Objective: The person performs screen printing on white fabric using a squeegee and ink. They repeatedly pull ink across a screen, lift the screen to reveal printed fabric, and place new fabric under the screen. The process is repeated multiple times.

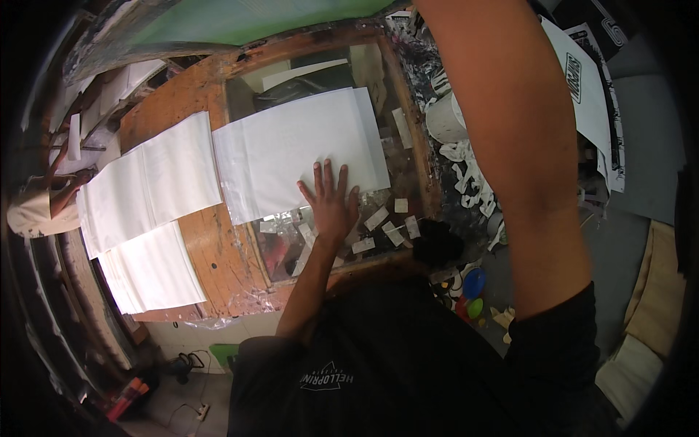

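Observation:
My left hand (332,205) lies flat with its fingers spread on a stack of flat white sheets or bags (291,149), near its lower edge. The stack rests on a glass pane set in a wooden frame (429,175). Raised across the right side, my right arm (520,124) runs up past the top edge, so its hand is out of sight. Above the arm's reach tilts a frame with a green panel (255,22), only partly seen. Bits of pale tape (376,218) are stuck to the glass beside my left hand.
More white sheets or bags (149,182) lie on the wooden board (211,255) to the left. A white tub (444,118) and crumpled white strips (470,178) sit right of the glass, near a black cloth-like lump (438,242). Another person's arm (64,198) shows at far left.

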The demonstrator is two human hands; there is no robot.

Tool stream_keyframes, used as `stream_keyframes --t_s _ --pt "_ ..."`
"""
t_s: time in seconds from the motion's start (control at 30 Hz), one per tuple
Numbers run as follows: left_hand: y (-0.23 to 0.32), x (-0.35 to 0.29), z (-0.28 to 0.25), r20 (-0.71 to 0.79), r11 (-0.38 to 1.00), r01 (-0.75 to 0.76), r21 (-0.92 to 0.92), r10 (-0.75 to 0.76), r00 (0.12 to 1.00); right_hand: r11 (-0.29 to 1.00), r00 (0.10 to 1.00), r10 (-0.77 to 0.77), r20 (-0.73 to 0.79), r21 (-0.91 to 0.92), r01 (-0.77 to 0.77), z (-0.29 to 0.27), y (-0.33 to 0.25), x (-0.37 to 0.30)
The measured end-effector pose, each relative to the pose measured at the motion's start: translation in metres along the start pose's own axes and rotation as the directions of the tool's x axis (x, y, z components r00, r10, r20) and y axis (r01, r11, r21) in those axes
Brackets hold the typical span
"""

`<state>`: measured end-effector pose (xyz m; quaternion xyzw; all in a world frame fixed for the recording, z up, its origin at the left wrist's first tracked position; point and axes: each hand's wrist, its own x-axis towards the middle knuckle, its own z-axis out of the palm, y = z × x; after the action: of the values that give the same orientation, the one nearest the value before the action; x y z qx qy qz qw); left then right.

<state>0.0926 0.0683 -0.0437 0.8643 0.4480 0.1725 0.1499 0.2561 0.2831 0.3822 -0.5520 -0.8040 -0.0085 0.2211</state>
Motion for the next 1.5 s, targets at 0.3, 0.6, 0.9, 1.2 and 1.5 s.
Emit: stream_keyframes --t_s 0.3,0.6,0.9,1.2,1.5 --pt "0.000 0.000 0.007 -0.079 0.999 -0.028 0.019 0.029 0.996 0.997 0.992 0.078 0.102 0.002 -0.078 -0.002 -0.013 -0.015" --pt "0.042 -0.048 -0.149 -0.112 0.157 -0.024 -0.987 -0.578 0.808 0.993 0.987 0.090 -0.129 -0.062 -0.099 0.148 -0.090 -0.214" --pt "-0.006 -0.084 -0.091 0.729 -0.591 0.426 -0.685 -0.569 0.381 0.891 0.865 0.285 0.413 0.219 -0.398 0.266 -0.081 -0.302" --pt "-0.005 -0.089 -0.078 0.723 -0.589 0.421 -0.690 -0.593 0.355 0.980 0.977 0.197 0.075 -0.032 -0.196 0.303 -0.109 -0.351" --pt "-0.008 -0.101 -0.062 0.691 -0.582 0.375 -0.721 -0.644 0.329 0.963 0.964 0.267 0.020 -0.056 -0.265 0.352 -0.024 -0.238"
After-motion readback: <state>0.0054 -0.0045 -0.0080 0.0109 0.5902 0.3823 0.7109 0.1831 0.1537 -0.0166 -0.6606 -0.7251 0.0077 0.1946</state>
